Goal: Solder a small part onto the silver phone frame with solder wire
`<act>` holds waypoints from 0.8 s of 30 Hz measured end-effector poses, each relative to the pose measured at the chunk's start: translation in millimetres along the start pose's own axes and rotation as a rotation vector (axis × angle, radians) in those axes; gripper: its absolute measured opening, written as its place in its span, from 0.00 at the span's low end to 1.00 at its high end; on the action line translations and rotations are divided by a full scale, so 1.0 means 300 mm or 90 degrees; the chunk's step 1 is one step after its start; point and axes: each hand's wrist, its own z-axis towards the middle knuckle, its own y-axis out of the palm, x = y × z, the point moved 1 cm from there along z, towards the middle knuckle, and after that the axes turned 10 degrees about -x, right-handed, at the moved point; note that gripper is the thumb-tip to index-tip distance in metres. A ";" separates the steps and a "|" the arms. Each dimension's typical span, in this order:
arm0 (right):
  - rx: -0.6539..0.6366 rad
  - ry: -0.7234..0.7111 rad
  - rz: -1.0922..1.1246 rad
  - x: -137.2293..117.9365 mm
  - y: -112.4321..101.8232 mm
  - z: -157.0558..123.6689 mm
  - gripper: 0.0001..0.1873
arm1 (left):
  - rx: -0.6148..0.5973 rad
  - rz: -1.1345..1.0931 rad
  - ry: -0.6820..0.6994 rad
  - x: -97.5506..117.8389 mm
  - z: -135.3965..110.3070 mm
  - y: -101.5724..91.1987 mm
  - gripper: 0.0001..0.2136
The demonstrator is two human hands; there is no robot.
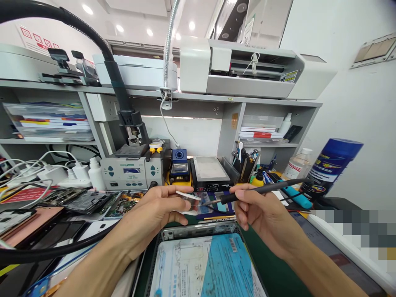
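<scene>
Nearest, at the desk's front edge, a phone point(202, 264) lies flat, its back covered by a pale and blue printed sheet. Just above it the left hand point(161, 210) pinches a small clear strip point(187, 200) between thumb and fingertips, holding it off the desk. The right hand point(262, 210) closes its fingers around a slim black soldering iron point(262, 189) like a pen, tip meeting the strip's right end. The step in hand looks like fine tip work on that held piece; it calls for a steady, light touch. Farther back, toward the desk's rear edge, stand a soldering station point(133, 171), a black hot plate point(210, 173) and a blue spray can point(329, 169).
</scene>
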 end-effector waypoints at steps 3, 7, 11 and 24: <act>0.005 -0.001 0.000 -0.003 0.001 -0.003 0.14 | 0.012 0.004 0.003 0.006 -0.003 0.006 0.19; 0.014 -0.008 -0.002 -0.011 0.000 -0.001 0.13 | 0.032 0.013 0.010 0.014 -0.003 0.002 0.20; 0.014 -0.019 -0.006 -0.014 -0.010 0.007 0.12 | 0.051 0.060 0.027 0.018 -0.006 -0.016 0.23; -0.060 0.027 -0.040 -0.068 -0.070 0.022 0.08 | 0.100 0.390 0.076 -0.010 -0.119 0.023 0.25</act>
